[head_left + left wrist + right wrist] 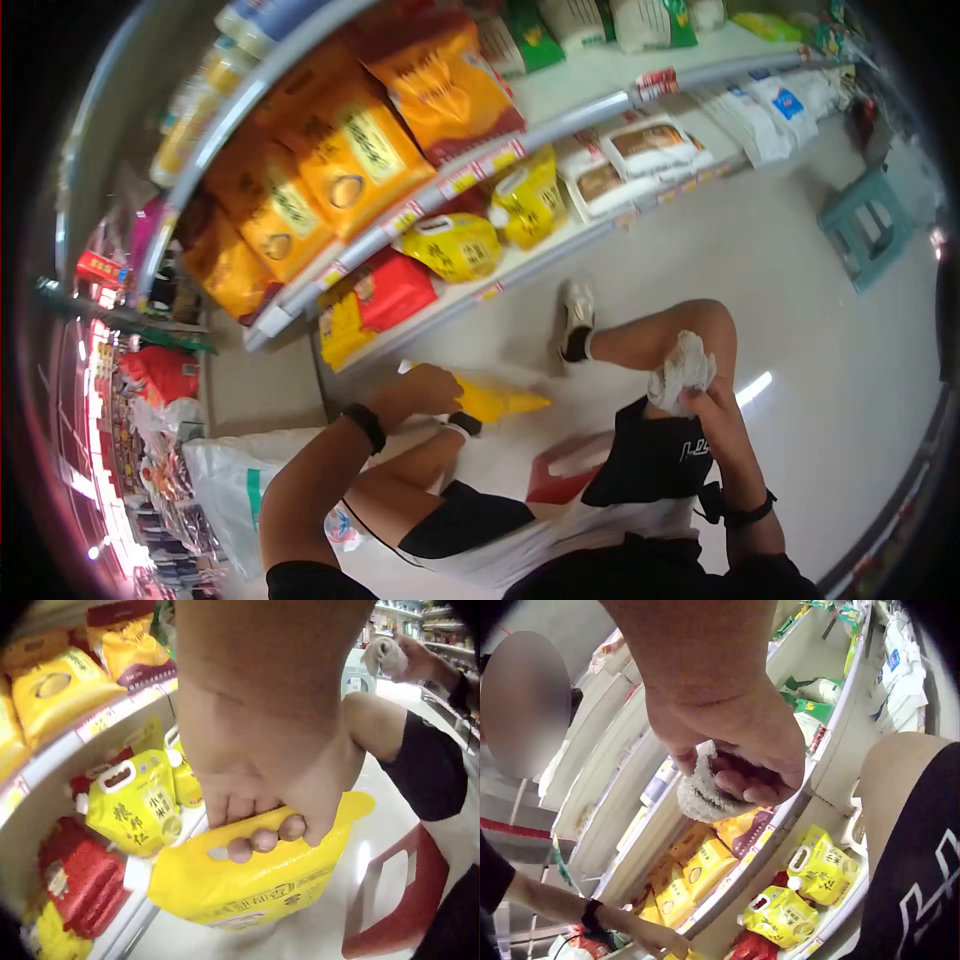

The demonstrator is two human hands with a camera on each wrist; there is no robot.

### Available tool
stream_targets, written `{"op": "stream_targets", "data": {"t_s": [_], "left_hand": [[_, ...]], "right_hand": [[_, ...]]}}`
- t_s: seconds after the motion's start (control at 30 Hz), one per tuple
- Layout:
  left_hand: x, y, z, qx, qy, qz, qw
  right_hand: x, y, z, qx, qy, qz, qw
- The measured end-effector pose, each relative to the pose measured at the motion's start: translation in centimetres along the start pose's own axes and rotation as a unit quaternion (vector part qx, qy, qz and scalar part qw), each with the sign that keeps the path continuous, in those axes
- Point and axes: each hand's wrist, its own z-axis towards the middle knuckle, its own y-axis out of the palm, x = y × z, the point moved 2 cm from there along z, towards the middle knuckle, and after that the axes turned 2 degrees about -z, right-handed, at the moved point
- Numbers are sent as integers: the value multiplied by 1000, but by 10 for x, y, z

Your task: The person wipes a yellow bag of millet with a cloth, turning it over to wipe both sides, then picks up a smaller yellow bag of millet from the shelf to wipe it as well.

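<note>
My left hand [430,390] has its fingers hooked through the handle slot of a yellow plastic bag [247,881] with dark printed characters and a white cap at one corner. In the head view this yellow bag hangs low over the floor, beside the lower shelf. My right hand [718,412] grips a bunched whitish cloth [683,368] over the bent knee. The right wrist view shows the same cloth [697,796] between thumb and curled fingers. Similar yellow bags with handles [135,802] stand on the bottom shelf near the left hand.
Large orange bags [350,165] fill the upper shelf, above a price-tag rail [470,178]. Red packs [390,290] lie on the bottom shelf. A red plastic stool [390,900] is by the legs, a teal stool [870,225] farther right. A white sack [222,490] stands at left.
</note>
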Motion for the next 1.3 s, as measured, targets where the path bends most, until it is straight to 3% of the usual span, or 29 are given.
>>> {"op": "stream_targets", "data": {"t_s": [0.17,0.3,0.37,0.4,0.43,0.6,0.63,0.67,0.7,0.77,0.83,0.87,0.93,1.03,1.07,1.13,1.17,1.2,1.27,1.3], "left_hand": [[-1,11,46,-28,35,-154,987],[-30,24,61,12,115,-323,939],[-34,-6,51,-25,43,-365,930],[-40,-4,53,-31,41,-371,927],[-46,-5,55,3,49,-374,926],[-101,19,103,51,54,-334,940],[-113,18,110,98,43,-310,945],[-125,16,116,145,30,-285,947],[-138,14,125,133,8,-285,949],[-156,13,141,168,-12,-237,957],[-171,7,156,237,-62,-244,938],[-179,7,162,237,-60,-244,938],[-189,-1,168,319,-53,-249,913],[-196,-13,169,275,-118,-274,914],[-206,-3,178,278,-124,-277,911],[-213,9,194,369,-106,-179,906],[-215,13,194,413,-99,-127,897],[-218,16,196,418,-108,-131,893],[-191,-17,182,268,-235,-78,931],[-196,-2,199,386,-193,-76,899]], "right_hand": [[15,7,40,-4,22,-74,997],[12,23,73,-31,64,-109,992],[15,29,87,-36,102,-107,988],[22,31,94,-41,50,-111,992],[22,33,99,-44,56,-111,991],[37,41,106,-47,46,-154,986],[38,41,108,-45,51,-157,985],[39,42,113,-63,54,-217,973],[40,44,117,-82,55,-275,956],[33,53,121,-69,56,-297,951],[32,54,125,-56,57,-319,944],[33,53,125,-51,34,-312,948],[36,48,125,-42,15,-309,950],[41,44,127,-35,-16,-287,957],[45,43,130,-25,24,-283,959],[43,45,134,-29,59,-286,956],[37,50,138,-40,11,-347,937],[32,55,139,-49,-38,-405,912],[28,58,135,-66,-14,-412,909],[25,59,131,-79,10,-413,907]]}}
